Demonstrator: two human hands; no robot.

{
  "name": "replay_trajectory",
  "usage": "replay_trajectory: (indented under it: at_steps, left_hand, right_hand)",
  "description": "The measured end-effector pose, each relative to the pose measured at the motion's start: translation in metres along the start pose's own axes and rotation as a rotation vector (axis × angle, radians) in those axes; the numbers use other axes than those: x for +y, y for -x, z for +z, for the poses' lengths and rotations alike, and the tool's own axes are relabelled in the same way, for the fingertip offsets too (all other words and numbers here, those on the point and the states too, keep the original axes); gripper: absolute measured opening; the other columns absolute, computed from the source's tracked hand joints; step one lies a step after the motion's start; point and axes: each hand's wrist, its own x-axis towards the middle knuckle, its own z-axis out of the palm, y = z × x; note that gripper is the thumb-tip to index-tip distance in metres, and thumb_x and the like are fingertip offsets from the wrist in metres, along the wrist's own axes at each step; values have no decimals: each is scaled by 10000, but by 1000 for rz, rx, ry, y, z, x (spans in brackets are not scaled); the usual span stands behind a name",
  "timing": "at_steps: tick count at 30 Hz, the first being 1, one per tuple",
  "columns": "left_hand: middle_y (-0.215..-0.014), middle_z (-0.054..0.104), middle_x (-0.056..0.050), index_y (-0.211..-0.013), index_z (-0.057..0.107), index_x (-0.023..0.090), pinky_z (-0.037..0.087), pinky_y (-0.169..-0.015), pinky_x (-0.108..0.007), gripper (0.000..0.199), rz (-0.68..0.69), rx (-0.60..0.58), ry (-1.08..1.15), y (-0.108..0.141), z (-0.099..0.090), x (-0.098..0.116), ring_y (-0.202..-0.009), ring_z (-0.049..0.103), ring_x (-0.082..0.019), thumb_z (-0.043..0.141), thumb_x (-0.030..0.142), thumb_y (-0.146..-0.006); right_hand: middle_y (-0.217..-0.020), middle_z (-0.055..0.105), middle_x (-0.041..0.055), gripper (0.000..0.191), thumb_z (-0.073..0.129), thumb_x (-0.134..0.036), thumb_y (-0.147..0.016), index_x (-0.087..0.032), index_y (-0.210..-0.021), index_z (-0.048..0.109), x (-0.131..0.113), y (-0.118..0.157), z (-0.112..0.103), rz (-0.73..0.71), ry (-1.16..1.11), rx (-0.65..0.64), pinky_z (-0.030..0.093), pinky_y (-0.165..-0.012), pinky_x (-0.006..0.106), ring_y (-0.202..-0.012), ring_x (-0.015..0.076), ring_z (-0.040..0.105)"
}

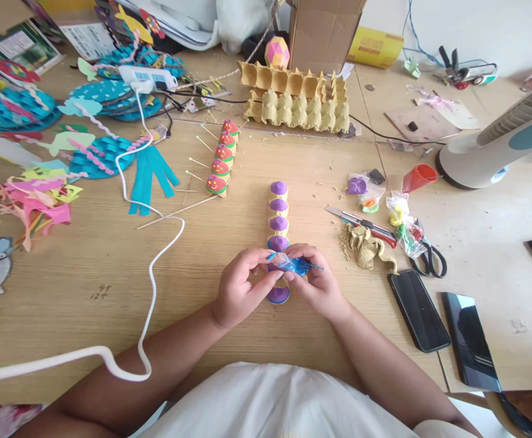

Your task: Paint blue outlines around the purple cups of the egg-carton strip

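One small plastic bag of blue clay (297, 265) I see pinched by left hand (244, 283) at nine o'clock and right hand (320, 285) at three, above the purple-topped egg-carton strip (279, 224); I would squeeze only gently.

The left forearm (165, 347) and right forearm (384, 359) slant forward and inward, with the left hand (242, 285) and right hand (319, 286) close together in front of the torso (256, 401). Both thumbs (268, 283) point inward, tips near each other, pressed toward curled fingers (304, 250) in a pinch.
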Motion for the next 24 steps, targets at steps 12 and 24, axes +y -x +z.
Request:
replay_trajectory:
  at_steps: [12,24]
  left_hand:
    - [-1076,803,-66,-1344,611,258,552,-714,-293,503,61,49,-54,-3,1,-3,-868,732,-170,800,137,-893]
    - [-985,807,-36,-1144,699,245,543,-732,-300,270,-4,73,-50,-3,-2,2,-857,734,-173,804,182,-903]
  right_hand:
    - [-1120,708,66,336,693,-511,-983,-284,-1219,617,2,2,0,204,-56,19,545,-904,390,-985,224,670]
    - [-1140,729,79,346,692,-513,-980,-259,-1211,654,4,2,-1,193,-6,27,545,-917,380,-1003,219,675]
